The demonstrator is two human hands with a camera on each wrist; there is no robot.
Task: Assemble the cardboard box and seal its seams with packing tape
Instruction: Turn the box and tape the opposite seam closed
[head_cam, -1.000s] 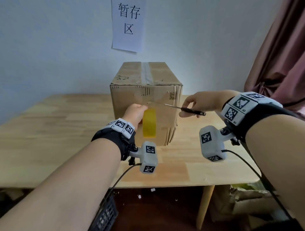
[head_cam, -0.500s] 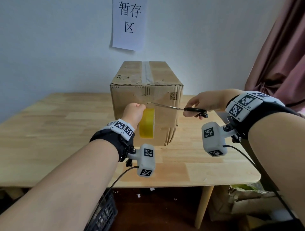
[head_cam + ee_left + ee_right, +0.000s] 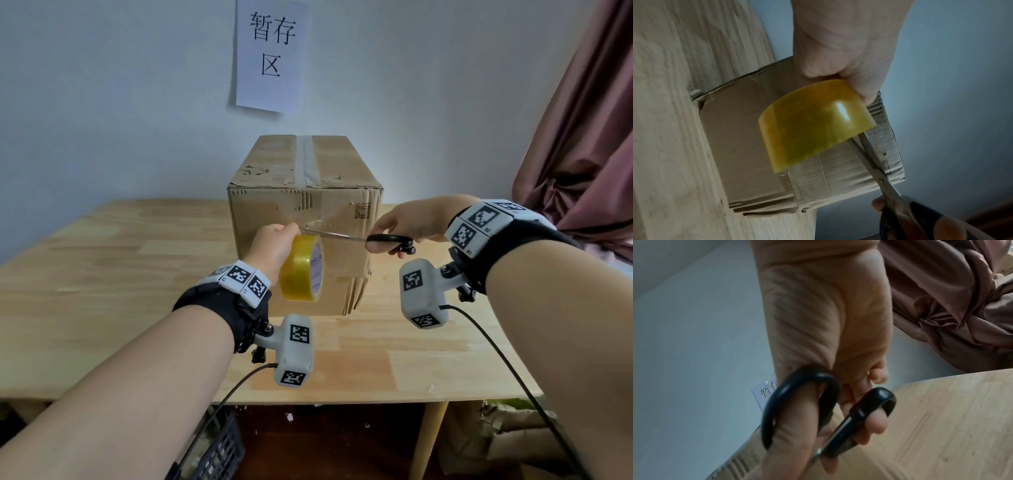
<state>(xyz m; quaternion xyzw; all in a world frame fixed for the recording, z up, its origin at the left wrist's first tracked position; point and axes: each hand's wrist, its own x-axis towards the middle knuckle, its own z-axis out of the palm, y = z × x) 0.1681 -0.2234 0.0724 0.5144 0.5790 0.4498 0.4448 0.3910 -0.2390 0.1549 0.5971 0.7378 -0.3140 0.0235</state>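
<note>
Now scissors (image 3: 359,237) nearer tape roll (image 3: 303,269), handles closing

We see soft, even light; glare on the tape (image 3: 841,112); dim, blurred wrist views; bowed edges.

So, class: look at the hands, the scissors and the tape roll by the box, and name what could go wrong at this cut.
1. The scissors point at the left hand gripping the tape roll; their tips lie close to its fingers, so a slip may nick them.
2. The cut end may spring back onto the roll and be hard to find.
3. The roll hides the blades in the left wrist view, so the right hand may cut crooked against the cardboard box.
</note>
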